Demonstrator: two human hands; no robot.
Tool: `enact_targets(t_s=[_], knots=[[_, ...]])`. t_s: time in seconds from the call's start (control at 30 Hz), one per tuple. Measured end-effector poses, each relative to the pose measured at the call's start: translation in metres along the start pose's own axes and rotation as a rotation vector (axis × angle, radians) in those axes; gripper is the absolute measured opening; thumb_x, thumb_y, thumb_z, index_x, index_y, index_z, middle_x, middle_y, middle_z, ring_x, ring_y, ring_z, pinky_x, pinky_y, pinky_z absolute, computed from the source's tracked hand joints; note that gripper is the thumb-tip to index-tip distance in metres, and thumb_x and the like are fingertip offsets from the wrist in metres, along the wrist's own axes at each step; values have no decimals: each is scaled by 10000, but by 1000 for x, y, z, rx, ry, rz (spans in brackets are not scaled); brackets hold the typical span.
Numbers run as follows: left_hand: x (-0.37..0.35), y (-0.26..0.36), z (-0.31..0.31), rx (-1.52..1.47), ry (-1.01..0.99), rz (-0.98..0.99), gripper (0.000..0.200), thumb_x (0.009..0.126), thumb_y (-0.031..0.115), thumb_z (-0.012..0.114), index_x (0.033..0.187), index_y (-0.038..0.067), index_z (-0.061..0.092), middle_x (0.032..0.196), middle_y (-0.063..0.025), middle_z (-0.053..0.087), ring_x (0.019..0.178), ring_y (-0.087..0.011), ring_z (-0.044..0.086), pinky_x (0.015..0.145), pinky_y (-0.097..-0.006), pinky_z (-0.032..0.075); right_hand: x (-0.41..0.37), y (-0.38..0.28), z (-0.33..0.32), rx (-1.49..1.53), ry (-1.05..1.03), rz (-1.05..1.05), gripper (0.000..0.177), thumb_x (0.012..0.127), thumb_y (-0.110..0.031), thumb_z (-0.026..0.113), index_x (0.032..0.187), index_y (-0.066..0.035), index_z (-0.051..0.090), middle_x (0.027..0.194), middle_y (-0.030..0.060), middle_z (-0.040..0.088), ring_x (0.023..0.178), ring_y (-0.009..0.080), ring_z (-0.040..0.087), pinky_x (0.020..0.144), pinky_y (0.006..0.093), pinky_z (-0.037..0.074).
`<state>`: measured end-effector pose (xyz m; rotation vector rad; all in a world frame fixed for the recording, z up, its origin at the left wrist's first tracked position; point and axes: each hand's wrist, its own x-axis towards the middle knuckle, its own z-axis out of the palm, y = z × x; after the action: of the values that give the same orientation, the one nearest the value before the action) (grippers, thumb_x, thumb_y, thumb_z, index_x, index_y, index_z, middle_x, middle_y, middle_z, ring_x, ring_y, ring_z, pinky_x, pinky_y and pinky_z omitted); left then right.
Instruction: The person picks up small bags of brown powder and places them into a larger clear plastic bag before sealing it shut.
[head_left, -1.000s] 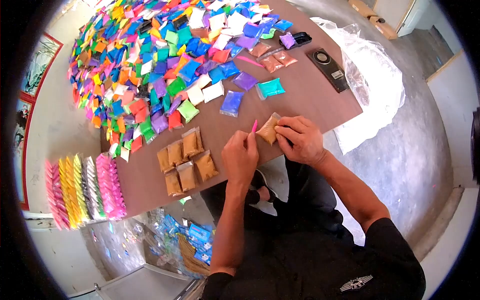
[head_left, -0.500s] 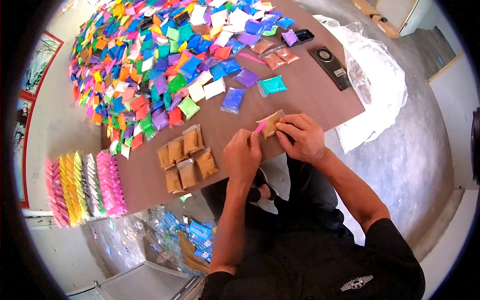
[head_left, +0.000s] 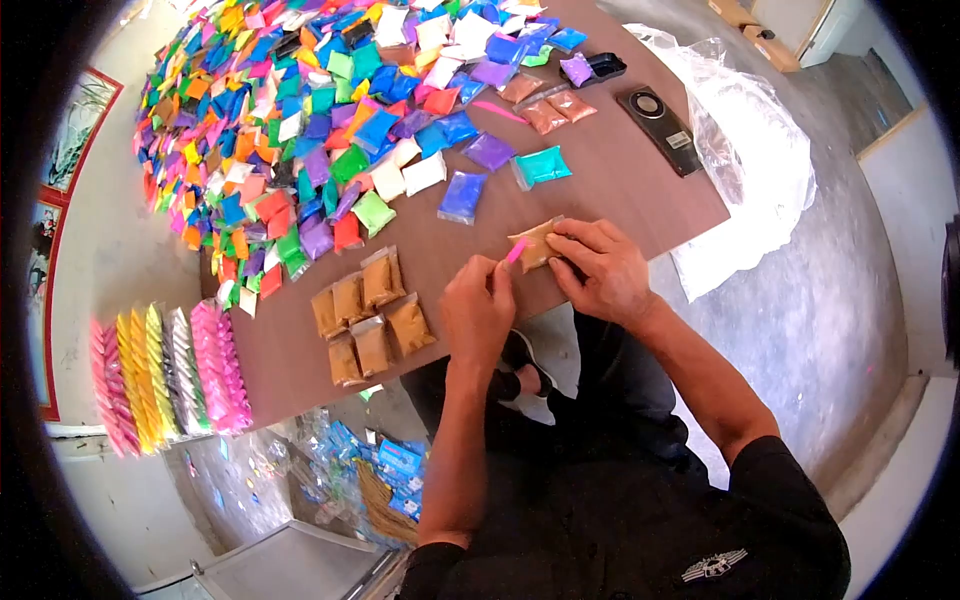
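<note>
A small clear packet of brown material [head_left: 535,252] lies at the near edge of the brown table. Pressed onto its right side are the bent fingers of my right hand [head_left: 608,272]. My left hand [head_left: 478,308] is closed on a thin bright pink strip [head_left: 517,250], whose tip crosses the packet's left end. The rest of the strip is hidden by my fingers. To the left of my hands, several similar brown packets [head_left: 374,345] sit in a group. Beyond the hands are a blue packet [head_left: 463,197] and a teal packet [head_left: 542,168].
A large heap of colourful packets [head_left: 310,130] covers the table's far left. Rows of twisted packs [head_left: 170,370] stand at the left corner. A black device [head_left: 661,130] and a small black tray [head_left: 606,68] lie at right. Clear plastic sheeting [head_left: 745,170] hangs beyond the edge.
My right fingers have shifted from pinching the packet's edge to lying more over its top. The packet appears flatter on the table. My left hand has moved slightly left with the pink strip.
</note>
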<state>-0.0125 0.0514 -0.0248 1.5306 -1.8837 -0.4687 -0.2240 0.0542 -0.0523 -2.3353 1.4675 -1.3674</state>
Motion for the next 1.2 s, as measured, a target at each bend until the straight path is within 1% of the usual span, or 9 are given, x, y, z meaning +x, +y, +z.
enact_targets(t_s=[0.07, 0.27, 0.37, 0.43, 0.63, 0.77, 0.87, 1.07, 1.2], knots=[[1, 0, 2, -12, 5, -48, 193, 1016, 180, 727, 933, 7, 708, 829, -201, 705, 744, -389, 699, 676, -474, 531, -1, 0, -2, 0, 4, -3, 305, 844, -129, 824, 1136, -54, 776, 1218, 105, 741, 971, 312, 715, 869, 399, 598], [-2, 7, -3, -173, 32, -198, 207, 1017, 179, 752, 943, -13, 729, 767, -167, 698, 641, -233, 650, 635, -375, 515, -2, -1, -3, 34, -7, 18, 283, 856, -96, 820, 1134, -52, 786, 1200, 107, 757, 957, 313, 719, 852, 399, 600], [-9, 11, -1, -191, -5, -19, 204, 1007, 164, 769, 929, -20, 722, 734, -143, 677, 624, -184, 618, 616, -348, 502, -1, 0, -4, 38, -8, -17, 281, 848, -87, 819, 1126, -62, 791, 1190, 101, 760, 951, 306, 716, 846, 393, 598], [-6, 11, 0, -118, -44, 8, 168, 978, 150, 775, 952, -7, 723, 808, -180, 708, 685, -317, 686, 645, -417, 523, -2, 2, -6, 28, -22, -67, 282, 839, -82, 824, 1119, -71, 795, 1176, 97, 762, 939, 302, 716, 834, 391, 599], [11, 3, 0, -215, -52, -99, 180, 957, 126, 780, 877, -12, 696, 758, -181, 679, 676, -341, 679, 637, -436, 517, -3, 5, -5, 67, -8, -75, 266, 830, -67, 833, 1093, -67, 797, 1153, 99, 764, 922, 304, 717, 823, 394, 601], [20, 2, -6, -147, -26, -15, 202, 959, 129, 767, 848, -14, 680, 742, -188, 666, 684, -364, 681, 639, -453, 515, -4, 5, -3, 58, 5, -88, 250, 839, -97, 826, 1086, -77, 790, 1163, 80, 754, 921, 283, 712, 824, 386, 600], [25, 4, -11, 38, 64, 56, 259, 966, 193, 780, 879, -43, 716, 746, -187, 695, 631, -262, 670, 628, -394, 519, -3, 4, -4, 46, -17, -91, 245, 835, -95, 827, 1076, -76, 790, 1161, 81, 753, 927, 285, 711, 829, 389, 600], [28, 21, 0, 106, -6, 184, 237, 969, 195, 737, 884, -26, 724, 780, -216, 712, 701, -370, 722, 646, -438, 535, -2, 4, -3, 48, 6, -91, 238, 832, -91, 821, 1067, -76, 789, 1154, 84, 751, 947, 290, 714, 833, 391, 599], [43, 1, 0, 103, -18, 51, 242, 961, 212, 747, 893, -20, 736, 773, -217, 714, 698, -366, 725, 650, -432, 539, -5, 5, -5, 48, -2, -77, 232, 838, -92, 815, 1068, -77, 784, 1151, 80, 752, 946, 291, 717, 843, 395, 602]])
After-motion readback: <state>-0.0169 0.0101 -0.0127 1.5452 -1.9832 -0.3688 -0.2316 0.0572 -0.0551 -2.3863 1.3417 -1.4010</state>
